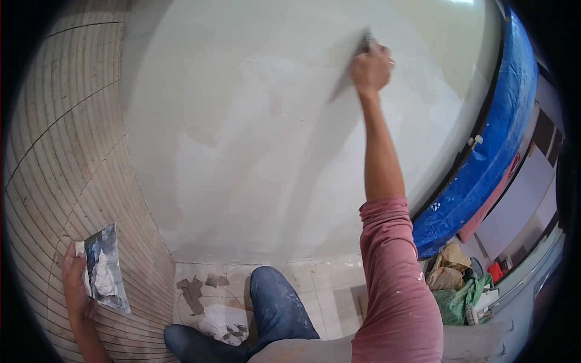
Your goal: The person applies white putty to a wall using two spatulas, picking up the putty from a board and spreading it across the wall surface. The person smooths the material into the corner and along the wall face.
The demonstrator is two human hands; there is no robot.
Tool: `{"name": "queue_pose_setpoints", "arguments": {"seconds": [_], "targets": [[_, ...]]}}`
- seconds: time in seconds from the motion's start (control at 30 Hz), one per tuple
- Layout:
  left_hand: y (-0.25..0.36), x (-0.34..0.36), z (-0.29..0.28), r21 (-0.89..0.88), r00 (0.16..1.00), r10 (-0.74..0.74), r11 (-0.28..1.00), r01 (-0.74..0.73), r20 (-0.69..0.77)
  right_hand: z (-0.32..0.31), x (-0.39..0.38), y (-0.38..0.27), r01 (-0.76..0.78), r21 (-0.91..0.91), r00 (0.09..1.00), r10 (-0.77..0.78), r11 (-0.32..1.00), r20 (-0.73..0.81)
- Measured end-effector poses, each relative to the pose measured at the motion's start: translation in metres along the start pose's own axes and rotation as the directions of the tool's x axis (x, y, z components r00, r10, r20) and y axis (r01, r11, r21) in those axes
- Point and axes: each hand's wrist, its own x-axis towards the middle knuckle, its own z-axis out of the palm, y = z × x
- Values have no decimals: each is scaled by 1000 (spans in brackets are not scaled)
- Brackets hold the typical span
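A smooth wall (242, 151) in patchy white and pale cream takes up most of the view. Ribbed beige cladding (66, 139) meets its left edge, and a tiled floor (324, 296) runs along its bottom edge. A crumpled blue sheet (484, 169) curves beside its right edge. Bent legs in blue jeans (281, 308) stand out above the floor; a pink sleeve (396, 284), pushed up at the elbow, covers the right upper arm. A green bag (463, 299) lies beyond the sleeve, below the sheet. Near the cladding's lower right edge is a flat metal plate (121, 275), tilted, its left edge held in the left grip (75, 281). The right grip (371, 69) is closed around a slim tool (367, 37) at the wall, nearer its right edge than its left. White paste (105, 276) sits mid-plate.
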Motion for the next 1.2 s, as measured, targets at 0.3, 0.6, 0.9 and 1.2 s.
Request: {"name": "queue_pose_setpoints", "arguments": {"seconds": [0.3,0.6,0.9,1.2], "targets": [[1,1,-16,18,993,8,1000,-11,119,-50,-45,-2,526,251,809,-570,812,148],[-1,4,-2,0,998,-10,1000,10,56,-20,32,150,437,-37,899,-438,899,-3],[3,0,-8,46,994,-6,999,1,112,-69,4,154,136,-58,990,-137,989,-30],[1,1,-10,-19,995,-10,1000,12,99,-5,14,47,-311,-34,947,312,950,75]]}}
